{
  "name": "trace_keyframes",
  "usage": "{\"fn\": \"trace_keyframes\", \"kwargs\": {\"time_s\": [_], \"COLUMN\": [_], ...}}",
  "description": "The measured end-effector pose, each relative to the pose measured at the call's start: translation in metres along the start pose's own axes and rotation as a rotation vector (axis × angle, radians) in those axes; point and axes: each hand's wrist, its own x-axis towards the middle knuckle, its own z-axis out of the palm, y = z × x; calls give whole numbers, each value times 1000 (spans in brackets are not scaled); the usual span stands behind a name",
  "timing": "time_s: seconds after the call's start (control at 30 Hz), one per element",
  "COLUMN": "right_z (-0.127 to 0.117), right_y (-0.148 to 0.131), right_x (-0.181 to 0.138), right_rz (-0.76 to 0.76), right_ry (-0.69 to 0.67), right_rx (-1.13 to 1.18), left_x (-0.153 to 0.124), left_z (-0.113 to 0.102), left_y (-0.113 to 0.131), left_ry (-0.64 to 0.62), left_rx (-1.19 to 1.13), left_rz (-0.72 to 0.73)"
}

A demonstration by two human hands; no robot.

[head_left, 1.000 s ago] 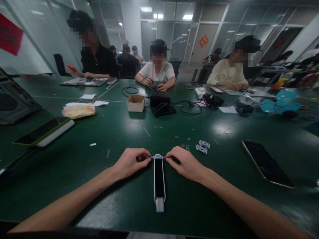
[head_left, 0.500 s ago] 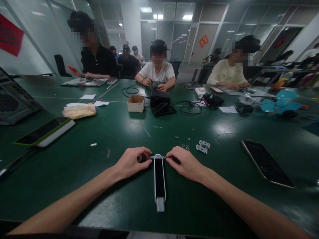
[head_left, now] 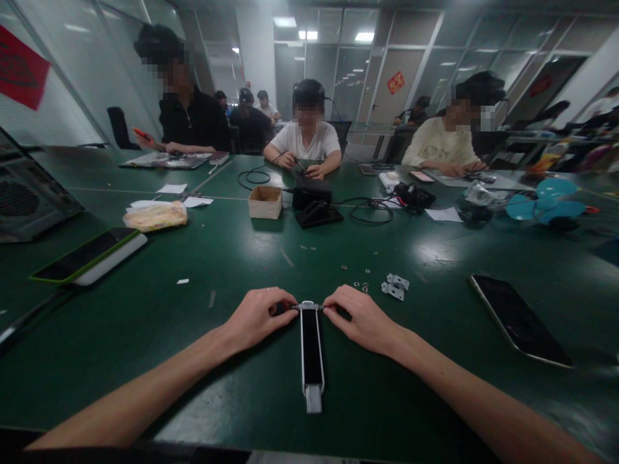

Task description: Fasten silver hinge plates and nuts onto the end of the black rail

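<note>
A long narrow bar with a black face and silver frame (head_left: 312, 354) lies on the table straight in front of me, a silver tab (head_left: 314, 399) at its near end. Across its far end runs a thin metal rod (head_left: 309, 307). My left hand (head_left: 261, 316) pinches the rod's left end between thumb and fingers. At the other end, my right hand (head_left: 358, 317) is closed in a similar pinch. The fingertips hide the rod's tips. Several small metal nuts (head_left: 365, 289) and perforated metal brackets (head_left: 395, 287) lie beyond my right hand.
A smartphone (head_left: 520, 319) lies at the right, a green-edged device (head_left: 87, 254) at the left. Farther off are a plastic packet (head_left: 155, 216), a small open box (head_left: 265, 205), a black device on a stand (head_left: 314, 200) and blue fan blades (head_left: 556, 193). Several people sit across the green table (head_left: 232, 412).
Both hands keep their pinch on the rod, with only a very slight shift of the fingers. The whole view has moved a few pixels; nothing else visibly differs.
</note>
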Motion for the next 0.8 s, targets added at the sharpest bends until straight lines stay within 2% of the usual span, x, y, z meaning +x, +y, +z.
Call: {"fn": "trace_keyframes", "kwargs": {"time_s": [0.8], "right_z": [1], "right_y": [0], "right_x": [1], "right_rz": [-6], "right_ry": [9], "right_rx": [3], "left_x": [1], "left_z": [-1], "left_y": [2], "left_ry": [6], "left_rx": [16], "left_rz": [-4]}}
